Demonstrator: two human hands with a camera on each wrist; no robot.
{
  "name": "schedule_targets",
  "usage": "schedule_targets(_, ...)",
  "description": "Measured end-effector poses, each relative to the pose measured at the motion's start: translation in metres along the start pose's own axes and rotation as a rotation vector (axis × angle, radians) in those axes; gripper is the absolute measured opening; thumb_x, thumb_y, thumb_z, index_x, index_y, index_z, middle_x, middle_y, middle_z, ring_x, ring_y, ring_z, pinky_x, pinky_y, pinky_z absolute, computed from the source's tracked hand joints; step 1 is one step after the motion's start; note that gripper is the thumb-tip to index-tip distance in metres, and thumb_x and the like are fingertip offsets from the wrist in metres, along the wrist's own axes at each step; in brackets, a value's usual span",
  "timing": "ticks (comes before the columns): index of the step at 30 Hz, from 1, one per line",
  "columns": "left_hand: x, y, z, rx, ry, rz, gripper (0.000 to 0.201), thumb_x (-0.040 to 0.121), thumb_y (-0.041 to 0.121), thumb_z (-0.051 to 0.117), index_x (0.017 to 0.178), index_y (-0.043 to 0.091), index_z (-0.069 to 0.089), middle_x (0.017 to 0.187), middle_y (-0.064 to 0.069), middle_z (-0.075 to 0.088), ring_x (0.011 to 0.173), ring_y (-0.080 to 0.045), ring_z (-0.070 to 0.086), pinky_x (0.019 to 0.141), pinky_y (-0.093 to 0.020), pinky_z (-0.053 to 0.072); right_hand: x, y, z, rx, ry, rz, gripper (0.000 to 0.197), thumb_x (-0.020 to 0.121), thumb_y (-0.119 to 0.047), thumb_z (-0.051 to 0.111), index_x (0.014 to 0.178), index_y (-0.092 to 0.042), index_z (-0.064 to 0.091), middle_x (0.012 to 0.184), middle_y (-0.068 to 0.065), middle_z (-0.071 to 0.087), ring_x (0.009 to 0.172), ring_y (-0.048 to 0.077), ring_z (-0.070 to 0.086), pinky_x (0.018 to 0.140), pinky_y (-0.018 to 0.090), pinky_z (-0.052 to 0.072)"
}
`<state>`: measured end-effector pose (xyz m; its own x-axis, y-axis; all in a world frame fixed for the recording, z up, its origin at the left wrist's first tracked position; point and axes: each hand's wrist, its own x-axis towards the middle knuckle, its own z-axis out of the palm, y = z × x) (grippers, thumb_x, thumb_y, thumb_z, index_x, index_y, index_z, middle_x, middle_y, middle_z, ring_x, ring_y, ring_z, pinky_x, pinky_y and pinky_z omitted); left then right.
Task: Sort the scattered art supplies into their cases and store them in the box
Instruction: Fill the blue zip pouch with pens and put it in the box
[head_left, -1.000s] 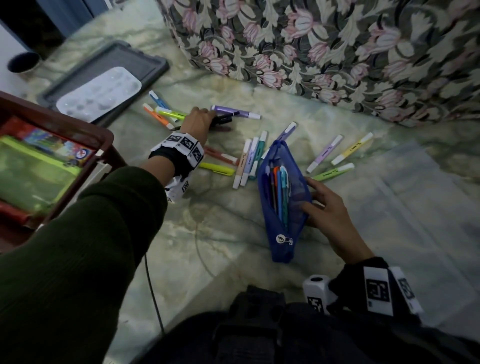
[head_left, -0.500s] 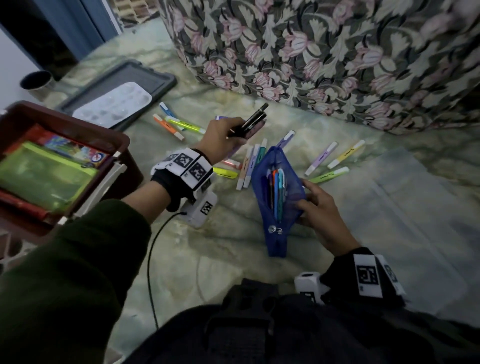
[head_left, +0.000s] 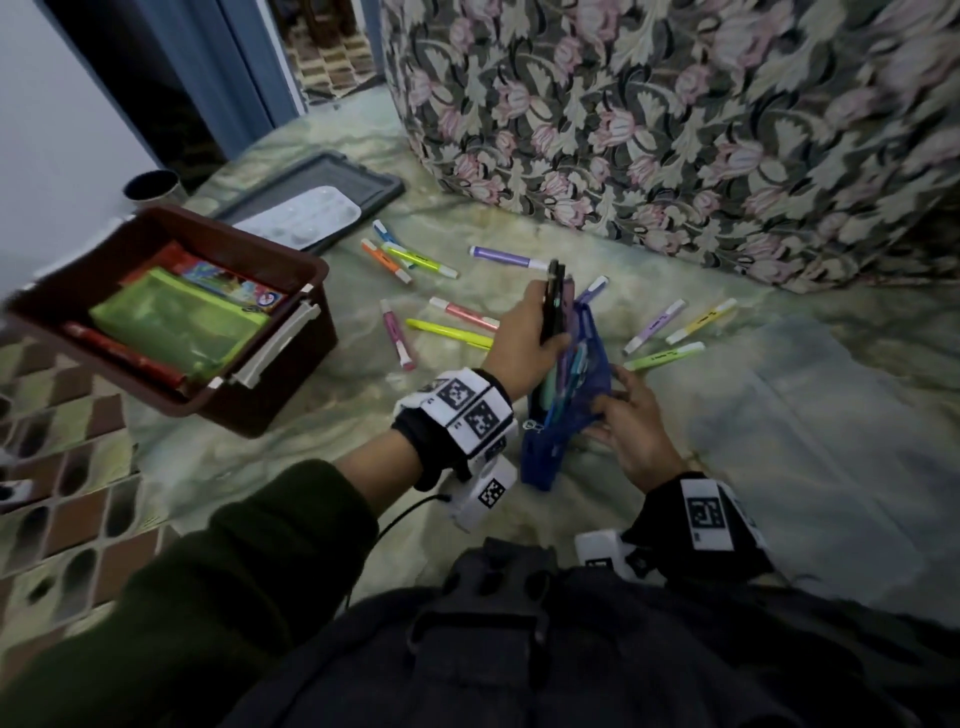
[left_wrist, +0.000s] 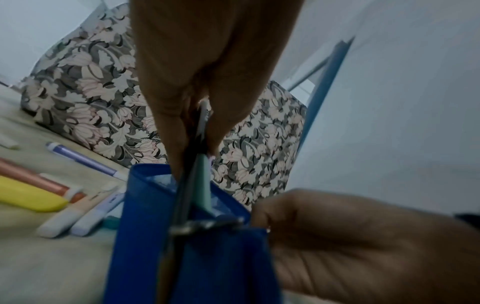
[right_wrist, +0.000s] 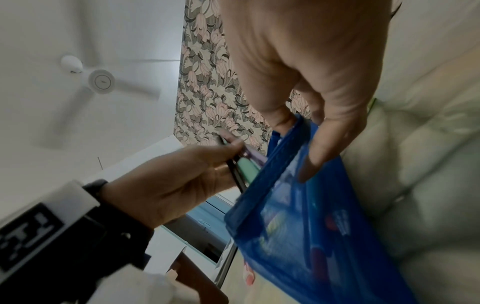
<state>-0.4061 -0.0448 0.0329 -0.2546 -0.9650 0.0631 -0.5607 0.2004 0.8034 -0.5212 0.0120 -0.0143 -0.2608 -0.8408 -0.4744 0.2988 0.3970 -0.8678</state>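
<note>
R hand pinches the blue mesh zip pouch open mid-floor, L hand grips a bundle of dark & mint pens at its mouth — I'd feed them tips-first, w/ highlighters beyond, brown plastic box far left.

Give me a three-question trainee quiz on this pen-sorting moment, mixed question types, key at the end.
1. True or false: the left hand holds pens over the blue pouch.
2. Which hand holds the pouch open? A) left B) right C) neither
3. Fill in: the green case lies inside the brown ____.

Key: 1 true; 2 B; 3 box.
</note>
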Motion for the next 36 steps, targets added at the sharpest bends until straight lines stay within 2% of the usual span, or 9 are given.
schedule_targets(4, -0.01, -0.011, 0.003, 0.245, -0.174, -0.072, 0.048, 0.086, 0.009, 0.06, 0.125, -0.005, 0.037, 0.122, -0.025, 0.054, 0.114, -0.036, 0.051, 0.085, -0.035, 0.039, -0.007, 0.003, -0.003, -0.046, -0.017, -0.007, 0.049, 0.088, 0.012, 0.038, 0.133, -0.008, 0.042, 0.105, 0.014, 0.055, 0.072, 0.015, 0.057, 0.048, 0.02, 0.055)
schedule_targets(9, -0.018, -0.013, 0.001, 0.338, -0.281, -0.056, 0.043, 0.09, 0.015, 0.056, 0.126, -0.002, 0.043, 0.122, -0.024, 0.056, 0.111, -0.035, 0.055, 0.09, -0.041, 0.044, -0.012, 0.005, -0.003, -0.075, -0.007, 0.006, 0.053, 0.089, 0.01, 0.039, 0.137, -0.012, 0.038, 0.115, 0.016, 0.055, 0.084, 0.022, 0.059, 0.057, 0.028, 0.051)
schedule_targets(12, -0.02, -0.017, -0.003, 0.285, -0.321, -0.043, 0.045, 0.085, 0.004, 0.058, 0.127, -0.001, 0.043, 0.12, -0.024, 0.057, 0.106, -0.035, 0.058, 0.088, -0.04, 0.047, -0.014, 0.005, -0.002, -0.069, 0.014, 0.01, 0.052, 0.092, 0.009, 0.037, 0.139, -0.013, 0.037, 0.128, 0.02, 0.054, 0.096, 0.026, 0.056, 0.064, 0.032, 0.049)
schedule_targets(15, -0.02, -0.023, -0.008, 0.282, -0.365, 0.01, 0.042, 0.079, -0.005, 0.059, 0.121, -0.004, 0.052, 0.11, -0.024, 0.062, 0.101, -0.034, 0.061, 0.086, -0.038, 0.049, -0.02, 0.006, 0.002, -0.084, 0.022, -0.005, 0.052, 0.092, 0.008, 0.036, 0.139, -0.014, 0.036, 0.128, 0.018, 0.054, 0.096, 0.024, 0.056, 0.059, 0.029, 0.049)
schedule_targets(21, -0.005, -0.003, -0.038, -0.15, -0.197, 0.027, 0.029, 0.083, -0.006, 0.057, 0.111, 0.001, 0.057, 0.089, -0.02, 0.061, 0.067, -0.024, 0.06, 0.057, -0.024, 0.052, -0.027, 0.007, 0.006, -0.091, 0.052, -0.031, 0.048, 0.091, 0.006, 0.042, 0.135, -0.014, 0.042, 0.094, 0.01, 0.06, 0.069, 0.016, 0.057, 0.046, 0.017, 0.051)
schedule_targets(24, 0.011, 0.015, -0.063, -0.431, -0.135, 0.017, 0.022, 0.088, -0.004, 0.051, 0.106, 0.008, 0.048, 0.083, -0.01, 0.061, 0.057, -0.019, 0.062, 0.045, -0.023, 0.051, -0.033, 0.008, 0.012, -0.08, 0.067, -0.02, 0.048, 0.088, 0.006, 0.043, 0.132, -0.014, 0.045, 0.096, 0.012, 0.06, 0.067, 0.017, 0.058, 0.045, 0.018, 0.051)
schedule_targets(28, 0.025, 0.023, -0.073, -0.589, -0.02, 0.076, 0.024, 0.09, -0.004, 0.049, 0.106, 0.012, 0.04, 0.084, -0.007, 0.054, 0.058, -0.012, 0.063, 0.056, -0.031, 0.057, -0.038, 0.014, 0.018, -0.067, 0.106, -0.015, 0.046, 0.088, 0.007, 0.041, 0.13, -0.012, 0.046, 0.084, 0.011, 0.06, 0.065, 0.018, 0.057, 0.044, 0.019, 0.051)
schedule_targets(33, 0.011, -0.004, -0.036, -0.456, -0.171, -0.001, 0.025, 0.088, -0.007, 0.05, 0.113, -0.001, 0.048, 0.077, -0.003, 0.057, 0.06, -0.006, 0.062, 0.055, -0.026, 0.052, -0.045, 0.018, 0.018, -0.055, 0.12, -0.011, 0.046, 0.089, 0.007, 0.043, 0.132, -0.01, 0.046, 0.084, 0.007, 0.062, 0.068, 0.018, 0.059, 0.046, 0.02, 0.052)
schedule_targets(36, 0.003, -0.022, -0.024, -0.226, -0.232, 0.085, 0.038, 0.088, 0.001, 0.056, 0.125, -0.005, 0.05, 0.107, -0.021, 0.064, 0.095, -0.022, 0.064, 0.085, -0.028, 0.047, -0.049, 0.019, 0.019, -0.062, 0.134, 0.001, 0.046, 0.089, 0.006, 0.043, 0.132, -0.011, 0.046, 0.082, 0.005, 0.062, 0.066, 0.016, 0.059, 0.048, 0.021, 0.053)
